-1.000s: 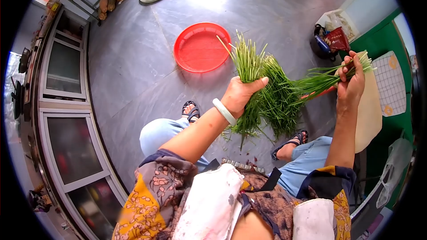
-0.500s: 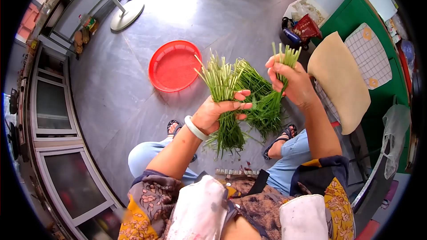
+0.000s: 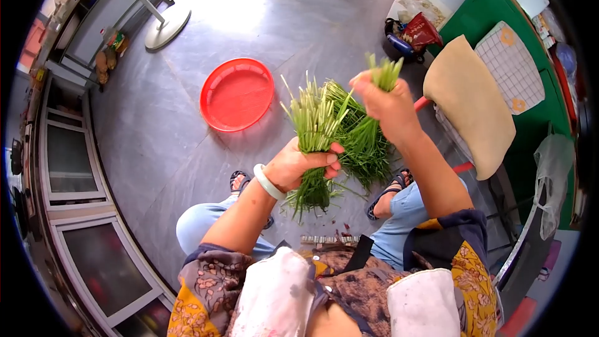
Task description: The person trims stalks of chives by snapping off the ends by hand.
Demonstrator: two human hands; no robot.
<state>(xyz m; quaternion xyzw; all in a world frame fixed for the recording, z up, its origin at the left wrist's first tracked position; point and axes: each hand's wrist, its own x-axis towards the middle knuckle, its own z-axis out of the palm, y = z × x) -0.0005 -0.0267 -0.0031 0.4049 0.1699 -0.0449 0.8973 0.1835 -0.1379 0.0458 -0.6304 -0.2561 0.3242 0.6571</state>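
My left hand (image 3: 298, 165) is closed around a thick bunch of garlic chives (image 3: 314, 117), pale cut ends up and dark green leaves hanging below. It wears a pale bangle (image 3: 267, 181) at the wrist. Higher and to the right, my right hand (image 3: 392, 105) grips a smaller bunch of chives (image 3: 387, 73), its stem ends showing above the fist, slightly blurred. Between and beyond the hands, a loose pile of chives (image 3: 368, 150) lies on the floor. A shallow red plastic basket (image 3: 237, 97) sits on the floor to the left of the pile.
Both feet, in dark sandals (image 3: 392, 190), flank the pile. A chair with a beige cushion (image 3: 471, 106) stands close on the right. Glass-doored cabinets (image 3: 103, 262) line the left. A fan base (image 3: 167, 28) and a bin with a red packet (image 3: 422, 32) are farther off.
My right hand has moved a little left and turned, with its small bunch of chives. My left hand has lowered slightly, still around its bunch. The view has shifted slightly.
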